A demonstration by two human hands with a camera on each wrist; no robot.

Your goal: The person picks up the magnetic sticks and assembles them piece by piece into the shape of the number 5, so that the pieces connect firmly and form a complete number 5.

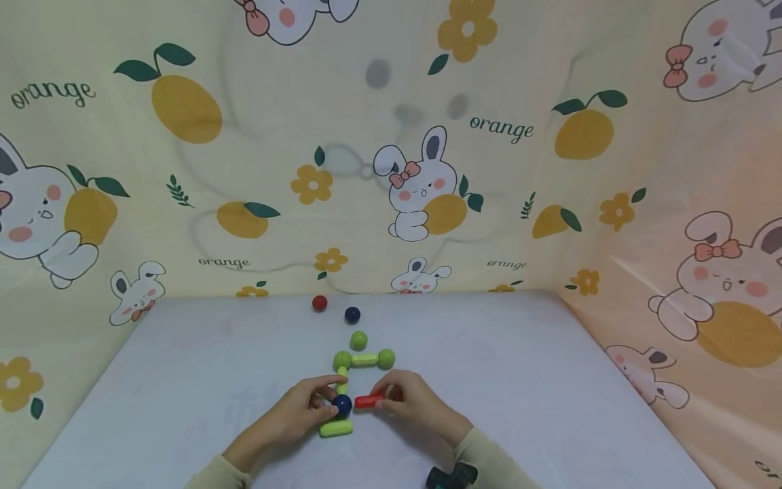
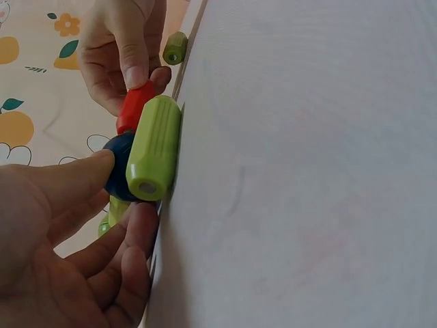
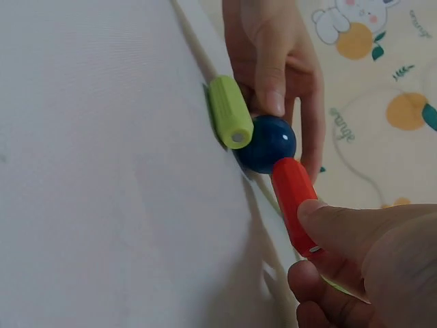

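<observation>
My left hand (image 1: 293, 409) pinches a dark blue ball (image 1: 343, 406) between thumb and fingers. A red magnetic rod (image 1: 366, 401) is held by one end in my right hand (image 1: 418, 404), its free end pointing at the ball. The head view shows a narrow gap between rod and ball. Beyond the blue ball, a light green rod (image 1: 342, 380) runs to a green ball (image 1: 342, 360); another green rod (image 1: 364, 360) links that to a second green ball (image 1: 386, 358). A loose green rod (image 3: 231, 111) lies on the near side of the blue ball.
Farther back on the white table (image 1: 519, 380) lie a single green ball (image 1: 358, 340), a dark blue ball (image 1: 352, 314) and a red ball (image 1: 320, 303). A printed cloth (image 1: 366, 224) hangs behind the table. A black object (image 1: 452, 475) sits by the right sleeve.
</observation>
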